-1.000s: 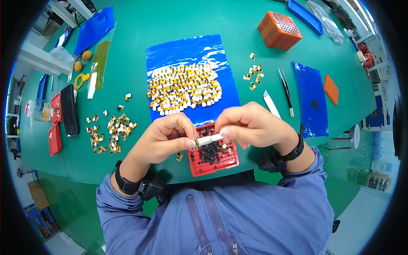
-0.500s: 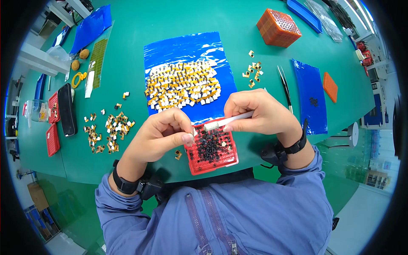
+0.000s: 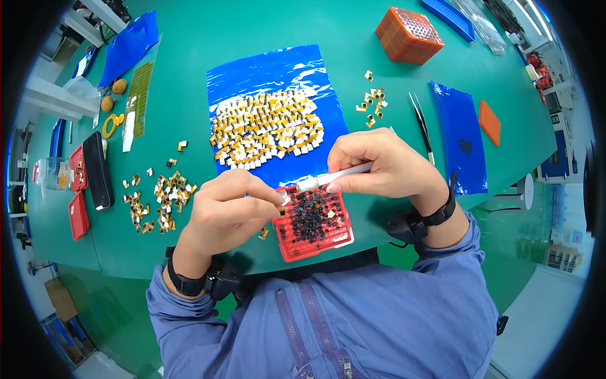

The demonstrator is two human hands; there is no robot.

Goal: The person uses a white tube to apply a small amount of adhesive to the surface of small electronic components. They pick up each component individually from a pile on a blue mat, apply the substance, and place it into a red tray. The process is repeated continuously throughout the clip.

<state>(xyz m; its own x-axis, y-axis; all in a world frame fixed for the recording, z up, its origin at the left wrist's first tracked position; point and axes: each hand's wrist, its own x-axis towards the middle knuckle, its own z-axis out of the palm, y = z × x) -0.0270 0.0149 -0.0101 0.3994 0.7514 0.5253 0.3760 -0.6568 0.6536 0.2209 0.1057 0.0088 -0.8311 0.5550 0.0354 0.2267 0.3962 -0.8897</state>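
My left hand (image 3: 228,205) is closed in a pinch on a small white flex-circuit piece (image 3: 285,198), held over the left rim of a red tray (image 3: 303,257). Thumb and fingers of my right hand (image 3: 382,165) grip a white stick (image 3: 348,172). Its thick pale tip (image 3: 308,184) points left, above the tray's far edge and close to the held piece. Many tiny black parts (image 3: 309,218) lie in the tray, with a few pale bits (image 3: 331,214) among them. Beyond my hands, rows of white-and-gold pieces (image 3: 265,126) cover a blue sheet (image 3: 262,66).
Loose gold-and-white pieces (image 3: 165,199) are scattered at left, more gold pieces (image 3: 372,104) at right. Tweezers (image 3: 421,126) lie beside a second blue sheet (image 3: 457,120). An orange box stack (image 3: 409,36) stands at back right; a black case (image 3: 97,170) sits far left.
The fingers of my left hand have shifted their hold, and the white piece now shows more plainly at the fingertips. My right hand keeps its grip on the stick. The whole view has shifted slightly.
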